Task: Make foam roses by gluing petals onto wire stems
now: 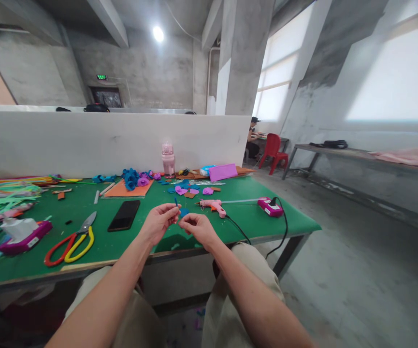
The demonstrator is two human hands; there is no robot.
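- The left hand (160,221) pinches a thin blue stick (176,201) between thumb and fingertips; the stick stands nearly upright, its long axis rising from the pinch.
- The right hand (196,226) is just beside it, fingers curled closed on a small blue foam piece (184,211) that sits between the two hands, touching the right fingertips.
- Both hands hover above the near edge of the green table (252,217).
- Just beyond the right hand lies a pink glue gun (212,206), nozzle pointing left.
- Left of the left hand lie a black phone (123,215), then red-and-yellow-handled shears (74,240).
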